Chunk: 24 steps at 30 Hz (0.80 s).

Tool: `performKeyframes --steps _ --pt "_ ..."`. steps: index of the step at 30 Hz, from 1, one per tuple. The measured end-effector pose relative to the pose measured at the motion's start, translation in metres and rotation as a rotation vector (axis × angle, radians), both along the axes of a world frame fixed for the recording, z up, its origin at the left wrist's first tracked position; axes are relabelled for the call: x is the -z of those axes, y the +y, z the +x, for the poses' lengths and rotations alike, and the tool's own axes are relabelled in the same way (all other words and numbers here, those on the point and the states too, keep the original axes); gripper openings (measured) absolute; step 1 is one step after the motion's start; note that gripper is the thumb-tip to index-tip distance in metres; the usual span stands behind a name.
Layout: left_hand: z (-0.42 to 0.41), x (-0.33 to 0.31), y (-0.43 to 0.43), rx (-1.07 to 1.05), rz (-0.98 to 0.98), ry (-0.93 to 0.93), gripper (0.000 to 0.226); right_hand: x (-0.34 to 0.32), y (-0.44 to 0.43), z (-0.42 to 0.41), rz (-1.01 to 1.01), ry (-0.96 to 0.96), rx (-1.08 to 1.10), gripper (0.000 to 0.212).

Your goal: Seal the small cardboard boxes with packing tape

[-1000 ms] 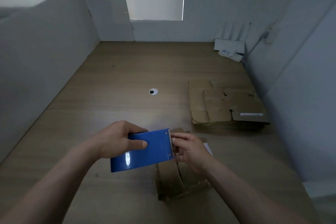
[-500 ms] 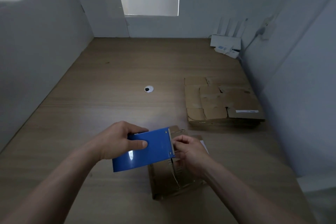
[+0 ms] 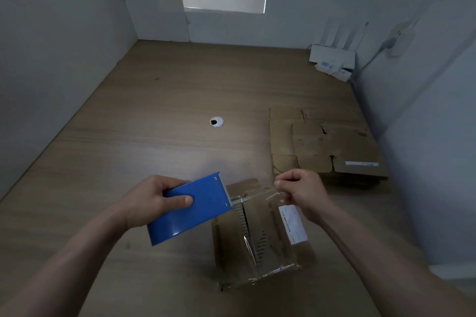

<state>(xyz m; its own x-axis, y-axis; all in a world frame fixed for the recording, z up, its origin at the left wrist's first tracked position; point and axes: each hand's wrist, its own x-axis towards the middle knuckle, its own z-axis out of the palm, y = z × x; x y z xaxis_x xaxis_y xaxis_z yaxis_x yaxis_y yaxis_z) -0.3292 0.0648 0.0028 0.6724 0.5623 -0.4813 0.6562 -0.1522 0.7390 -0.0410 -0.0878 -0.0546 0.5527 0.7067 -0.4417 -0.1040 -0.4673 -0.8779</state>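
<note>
Clear tape [image 3: 253,194] is hard to make out: a faint glossy strip running from the blue dispenser [image 3: 190,210] to the right hand [image 3: 301,193], which pinches its free end above the small cardboard box [image 3: 260,237]. The left hand [image 3: 152,201] grips the dispenser just left of the box, and the roll is hidden. Flattened cardboard [image 3: 322,144] lies beyond the box to the right, and the tabletop [image 3: 154,136] stretches beyond it to the left, past a round cable hole [image 3: 216,122]

Illegibly small print on cardboard box [image 3: 270,239] label [image 3: 293,224]
</note>
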Motion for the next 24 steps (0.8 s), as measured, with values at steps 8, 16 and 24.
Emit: performKeyframes --steps 8,16,24 --pt "-0.013 0.021 0.021 -0.038 0.019 0.093 0.033 0.021 0.013 0.013 -0.109 -0.095 0.022 0.007" --pt "-0.012 0.036 0.027 -0.043 0.049 0.133 0.017 0.037 0.017 0.008 -0.126 -0.122 0.049 0.011" --pt "-0.004 0.055 0.025 -0.054 0.048 0.168 0.016 0.055 0.014 -0.009 -0.232 -0.356 0.060 0.056"
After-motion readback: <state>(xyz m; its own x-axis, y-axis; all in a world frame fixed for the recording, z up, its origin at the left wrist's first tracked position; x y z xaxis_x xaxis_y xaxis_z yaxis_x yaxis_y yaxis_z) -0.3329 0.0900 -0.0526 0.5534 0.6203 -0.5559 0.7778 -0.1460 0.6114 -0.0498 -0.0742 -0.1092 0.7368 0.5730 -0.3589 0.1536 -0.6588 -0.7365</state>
